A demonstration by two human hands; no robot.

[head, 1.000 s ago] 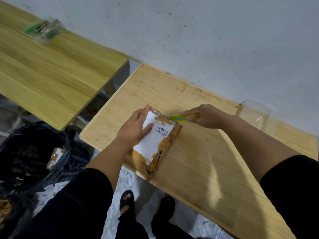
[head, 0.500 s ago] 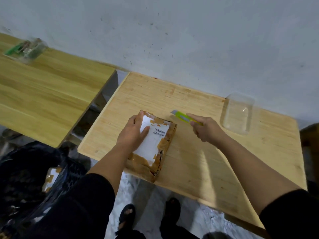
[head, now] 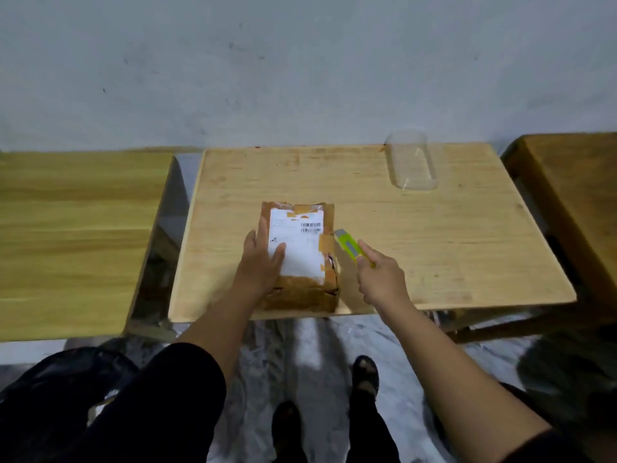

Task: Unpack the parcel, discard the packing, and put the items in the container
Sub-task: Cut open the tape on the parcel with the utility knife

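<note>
Fingers of the right hand clenched around the rear of a lime-green utility knife, its grey front end pointing up and to the left, just beside the right edge of a taped cardboard parcel; whether the tip actually meets the cardboard, impossible to tell. Left hand spread flat and released across the parcel's left side, thumb lying on the white shipping label, palm pressing down rather than gripping. Parcel lying flat near the front edge of the middle worktop, long side running away from the camera, brown tape crossing the label's corners, two barcodes visible toward the label's upper right, printed text too small to read. Clear plastic container standing well apart from the parcel at the worktop's far right corner, close against the pale grey wall. Second wooden worktop to the left, separated by a narrow gap, and the corner of a third, darker wooden surface at the right edge of the frame. Both forearms bare, dark sleeves covering the upper arms in the foreground. Below the worktop's front edge, a pale marbled floor and two feet in dark open sandals. Dark, glossy bag-like shape at lower left, contents not discernible.
</note>
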